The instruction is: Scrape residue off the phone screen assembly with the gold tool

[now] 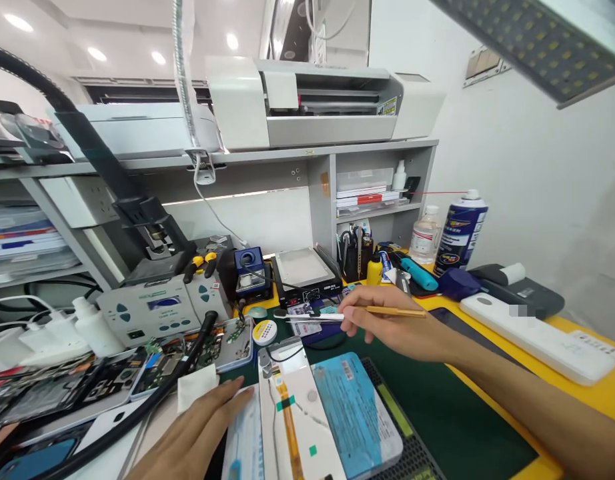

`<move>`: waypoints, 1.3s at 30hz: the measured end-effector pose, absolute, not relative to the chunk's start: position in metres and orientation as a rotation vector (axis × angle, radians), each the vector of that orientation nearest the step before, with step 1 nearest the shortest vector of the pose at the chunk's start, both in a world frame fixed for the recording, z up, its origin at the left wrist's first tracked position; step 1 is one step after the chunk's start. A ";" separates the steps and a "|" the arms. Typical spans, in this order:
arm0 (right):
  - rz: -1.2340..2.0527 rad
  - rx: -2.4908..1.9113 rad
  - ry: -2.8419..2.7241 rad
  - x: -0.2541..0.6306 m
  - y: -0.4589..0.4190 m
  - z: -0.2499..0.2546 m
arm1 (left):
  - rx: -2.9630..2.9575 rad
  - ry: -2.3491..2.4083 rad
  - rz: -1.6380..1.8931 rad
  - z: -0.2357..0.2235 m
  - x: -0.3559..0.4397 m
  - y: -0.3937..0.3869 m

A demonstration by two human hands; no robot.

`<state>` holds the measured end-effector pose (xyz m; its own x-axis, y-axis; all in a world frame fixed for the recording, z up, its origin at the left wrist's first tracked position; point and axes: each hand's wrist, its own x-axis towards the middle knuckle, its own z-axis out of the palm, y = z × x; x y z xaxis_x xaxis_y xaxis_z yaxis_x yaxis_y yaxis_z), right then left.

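My right hand (387,320) is closed on a thin brush-like tool with a gold handle (397,311) and a white front part (312,317), whose tip points left toward a small round yellow tin (264,331). My left hand (197,433) rests flat with its fingers stretched out on the left edge of an opened phone (297,413) lying on the green mat (437,407). The phone shows an orange flex cable (290,427) and a blue battery (352,413). A white cloth (196,387) lies just beyond my left fingers.
A grey soldering station (157,310) and a black hose (152,400) stand at the left among phone parts. A small hot plate (305,273), a tool cup (355,257), bottles and a spray can (460,230) line the back. A white power strip (537,337) lies at the right.
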<state>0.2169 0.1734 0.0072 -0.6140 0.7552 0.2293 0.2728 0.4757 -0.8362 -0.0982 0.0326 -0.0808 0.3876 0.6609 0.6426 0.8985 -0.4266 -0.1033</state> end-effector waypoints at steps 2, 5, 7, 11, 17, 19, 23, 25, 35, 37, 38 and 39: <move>1.061 -0.861 -2.129 0.214 0.175 0.002 | -2.251 -1.490 -0.818 -0.073 -0.091 0.032; 1.081 -0.846 -2.144 0.211 0.176 -0.006 | -2.334 -1.608 -0.893 -0.062 -0.076 0.027; 1.099 -0.821 -2.158 0.209 0.176 -0.010 | -2.382 -1.793 -0.924 -0.055 -0.071 0.022; 1.144 -0.796 -2.131 0.209 0.175 -0.017 | -2.474 -2.073 -0.898 -0.043 -0.072 0.011; 1.389 -0.724 -1.978 0.207 0.173 -0.011 | -2.470 -2.094 -0.850 -0.026 -0.073 0.002; 1.508 -0.666 -1.924 0.206 0.172 -0.009 | -2.436 -2.111 -0.839 -0.024 -0.070 0.003; 1.593 -0.659 -1.828 0.204 0.171 -0.012 | -2.408 -2.137 -0.815 -0.025 -0.061 0.011; 1.574 -0.690 -1.804 0.203 0.171 -0.017 | -2.405 -2.144 -0.803 -0.023 -0.056 0.015; 1.387 -0.772 -1.880 0.200 0.155 -0.027 | -2.149 -2.676 -1.018 -0.025 -0.039 0.051; 1.390 -0.792 -1.883 0.200 0.154 -0.029 | -2.170 -2.741 -1.150 -0.029 -0.037 0.057; 1.387 -0.797 -1.873 0.200 0.153 -0.029 | -2.183 -2.779 -1.226 -0.030 -0.036 0.059; 1.384 -0.794 -1.854 0.199 0.153 -0.029 | -2.196 -2.818 -1.297 -0.031 -0.035 0.060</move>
<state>0.1994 0.1529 -0.0293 -0.5814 0.7974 0.1615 0.0722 0.2483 -0.9660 -0.0354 0.0602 -0.0308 -0.1925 0.9761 -0.1013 0.5577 0.1938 0.8071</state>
